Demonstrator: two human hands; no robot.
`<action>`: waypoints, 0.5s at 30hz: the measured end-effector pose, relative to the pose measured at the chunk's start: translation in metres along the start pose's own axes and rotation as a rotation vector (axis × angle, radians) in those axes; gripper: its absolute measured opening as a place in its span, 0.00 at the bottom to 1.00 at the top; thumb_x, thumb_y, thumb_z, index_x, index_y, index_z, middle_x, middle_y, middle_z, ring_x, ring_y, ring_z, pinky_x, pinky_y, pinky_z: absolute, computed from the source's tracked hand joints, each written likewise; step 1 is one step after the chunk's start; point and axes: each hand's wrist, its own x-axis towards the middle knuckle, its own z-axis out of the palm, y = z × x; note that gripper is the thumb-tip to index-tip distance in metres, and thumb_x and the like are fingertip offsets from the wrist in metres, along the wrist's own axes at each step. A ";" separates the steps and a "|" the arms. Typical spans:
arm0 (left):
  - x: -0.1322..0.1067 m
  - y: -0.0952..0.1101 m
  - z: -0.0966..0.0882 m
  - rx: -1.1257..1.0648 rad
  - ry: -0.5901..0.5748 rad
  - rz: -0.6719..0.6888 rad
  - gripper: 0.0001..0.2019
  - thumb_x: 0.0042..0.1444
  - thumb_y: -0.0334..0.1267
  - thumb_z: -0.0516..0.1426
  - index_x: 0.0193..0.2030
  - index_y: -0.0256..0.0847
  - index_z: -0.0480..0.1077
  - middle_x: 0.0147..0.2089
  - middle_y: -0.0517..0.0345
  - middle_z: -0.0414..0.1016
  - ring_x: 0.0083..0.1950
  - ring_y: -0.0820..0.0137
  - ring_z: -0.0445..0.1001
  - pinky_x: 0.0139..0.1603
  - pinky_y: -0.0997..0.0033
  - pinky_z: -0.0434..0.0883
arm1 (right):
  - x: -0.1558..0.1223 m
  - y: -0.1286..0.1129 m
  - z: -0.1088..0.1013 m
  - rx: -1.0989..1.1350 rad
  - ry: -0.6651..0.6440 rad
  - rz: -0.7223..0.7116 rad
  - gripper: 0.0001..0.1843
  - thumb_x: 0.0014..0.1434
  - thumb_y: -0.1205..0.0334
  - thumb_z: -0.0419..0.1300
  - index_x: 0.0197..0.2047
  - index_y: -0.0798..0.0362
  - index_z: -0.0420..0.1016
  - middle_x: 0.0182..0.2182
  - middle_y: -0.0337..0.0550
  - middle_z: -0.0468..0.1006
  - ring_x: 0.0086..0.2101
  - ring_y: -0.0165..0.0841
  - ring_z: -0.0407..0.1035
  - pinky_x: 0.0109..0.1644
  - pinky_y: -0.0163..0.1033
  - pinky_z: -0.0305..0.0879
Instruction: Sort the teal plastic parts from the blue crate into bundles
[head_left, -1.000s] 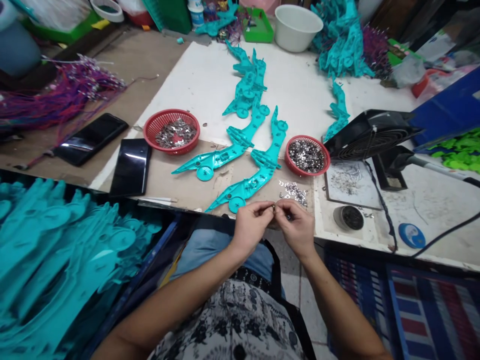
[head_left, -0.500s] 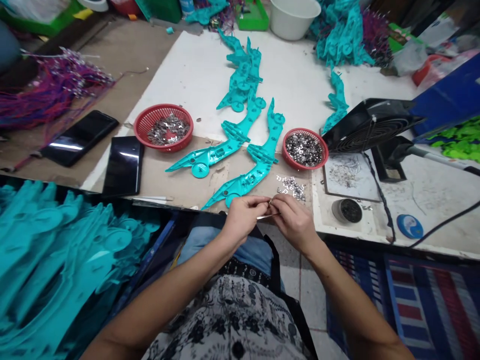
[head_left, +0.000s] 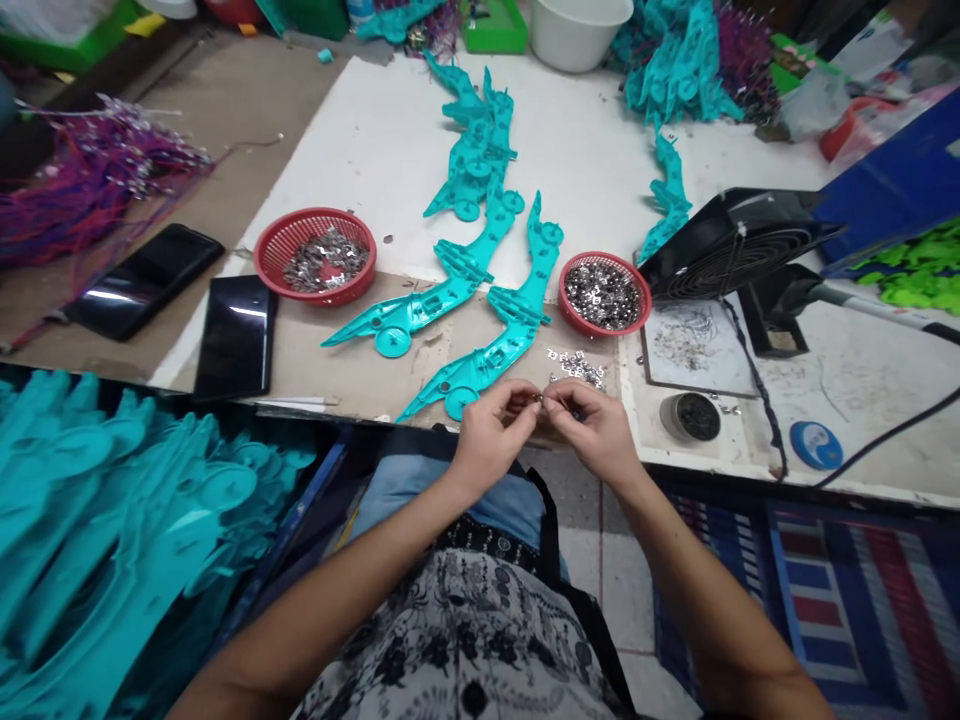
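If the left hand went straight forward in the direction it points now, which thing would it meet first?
Most likely the right hand: the left hand points towards it, with a tiny piece pinched between them. Whether the hands touch is unclear.

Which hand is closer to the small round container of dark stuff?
Right. The right hand is left of the container; the left hand is farther left, beyond it.

Workshop — heaped teal plastic parts [head_left: 180, 545], baskets [head_left: 272, 243] of metal pieces [head_left: 604, 294], wire bundles [head_left: 79, 195]
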 end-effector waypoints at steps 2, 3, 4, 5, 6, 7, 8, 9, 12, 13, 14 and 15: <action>0.000 0.000 -0.003 0.172 -0.015 0.117 0.07 0.56 0.35 0.55 0.40 0.38 0.73 0.38 0.54 0.78 0.39 0.71 0.76 0.42 0.74 0.72 | 0.001 0.001 -0.002 0.025 -0.017 0.025 0.06 0.56 0.63 0.57 0.28 0.53 0.71 0.29 0.41 0.74 0.32 0.31 0.69 0.38 0.37 0.65; 0.001 -0.001 -0.004 0.246 -0.023 0.174 0.08 0.57 0.35 0.55 0.40 0.39 0.73 0.38 0.55 0.78 0.39 0.71 0.76 0.43 0.74 0.71 | 0.002 0.001 -0.002 0.035 -0.025 0.034 0.06 0.56 0.63 0.57 0.28 0.53 0.72 0.29 0.41 0.74 0.33 0.32 0.69 0.39 0.38 0.65; 0.001 -0.001 -0.005 0.308 -0.028 0.230 0.08 0.58 0.36 0.55 0.40 0.39 0.74 0.38 0.54 0.78 0.39 0.71 0.76 0.44 0.74 0.71 | 0.002 0.001 -0.003 0.050 -0.031 0.047 0.07 0.55 0.62 0.57 0.28 0.53 0.72 0.29 0.41 0.74 0.33 0.32 0.68 0.39 0.38 0.65; 0.000 -0.001 -0.006 0.357 -0.027 0.282 0.08 0.58 0.36 0.54 0.40 0.40 0.74 0.39 0.54 0.79 0.40 0.70 0.76 0.44 0.73 0.71 | 0.002 0.001 -0.002 0.073 -0.032 0.070 0.07 0.55 0.62 0.58 0.27 0.53 0.72 0.29 0.41 0.74 0.33 0.32 0.68 0.39 0.38 0.64; 0.000 -0.001 -0.006 0.393 -0.019 0.327 0.08 0.59 0.36 0.54 0.41 0.40 0.74 0.39 0.54 0.79 0.40 0.70 0.76 0.45 0.73 0.70 | 0.003 0.000 -0.002 0.107 -0.029 0.106 0.07 0.54 0.61 0.58 0.27 0.54 0.72 0.28 0.41 0.74 0.32 0.31 0.68 0.38 0.38 0.64; 0.000 -0.001 -0.006 0.416 -0.003 0.360 0.08 0.59 0.35 0.54 0.40 0.40 0.74 0.39 0.53 0.79 0.41 0.70 0.76 0.45 0.72 0.70 | 0.003 0.000 -0.001 0.153 -0.024 0.155 0.07 0.54 0.60 0.59 0.27 0.54 0.72 0.28 0.40 0.73 0.31 0.31 0.67 0.37 0.37 0.63; -0.001 -0.001 -0.006 0.430 0.016 0.382 0.08 0.60 0.35 0.53 0.40 0.40 0.74 0.38 0.53 0.79 0.41 0.70 0.76 0.45 0.72 0.70 | 0.003 -0.001 0.000 0.207 -0.014 0.209 0.07 0.53 0.60 0.59 0.27 0.54 0.72 0.27 0.40 0.73 0.30 0.30 0.66 0.35 0.36 0.62; -0.001 -0.001 -0.006 0.436 0.032 0.391 0.08 0.60 0.35 0.53 0.40 0.40 0.74 0.38 0.53 0.79 0.40 0.70 0.75 0.45 0.72 0.70 | 0.002 -0.002 0.002 0.264 -0.001 0.262 0.08 0.52 0.59 0.60 0.27 0.55 0.72 0.26 0.39 0.72 0.28 0.29 0.65 0.33 0.35 0.61; 0.000 -0.001 -0.006 0.394 0.021 0.355 0.07 0.59 0.35 0.54 0.37 0.40 0.74 0.36 0.54 0.78 0.39 0.70 0.75 0.44 0.72 0.69 | 0.001 -0.003 0.006 0.411 0.022 0.381 0.09 0.49 0.57 0.62 0.27 0.55 0.72 0.24 0.37 0.70 0.25 0.26 0.62 0.30 0.33 0.59; 0.001 0.000 -0.006 0.351 -0.016 0.316 0.06 0.58 0.36 0.55 0.36 0.40 0.74 0.35 0.55 0.77 0.39 0.70 0.74 0.44 0.72 0.69 | 0.000 -0.003 0.006 0.441 0.021 0.408 0.10 0.48 0.57 0.63 0.27 0.55 0.72 0.23 0.36 0.70 0.24 0.26 0.62 0.29 0.33 0.59; 0.002 0.001 -0.006 0.279 -0.061 0.249 0.05 0.56 0.36 0.57 0.35 0.40 0.74 0.35 0.55 0.77 0.39 0.70 0.74 0.44 0.71 0.70 | 0.000 -0.002 0.006 0.457 0.014 0.432 0.11 0.48 0.56 0.63 0.27 0.55 0.71 0.23 0.36 0.70 0.23 0.26 0.61 0.28 0.33 0.58; 0.004 0.003 -0.005 0.173 -0.101 0.148 0.04 0.54 0.36 0.59 0.33 0.39 0.73 0.33 0.55 0.76 0.38 0.70 0.74 0.43 0.71 0.70 | 0.001 -0.001 0.005 0.452 0.006 0.447 0.11 0.48 0.55 0.62 0.28 0.55 0.71 0.23 0.36 0.70 0.23 0.26 0.61 0.27 0.33 0.58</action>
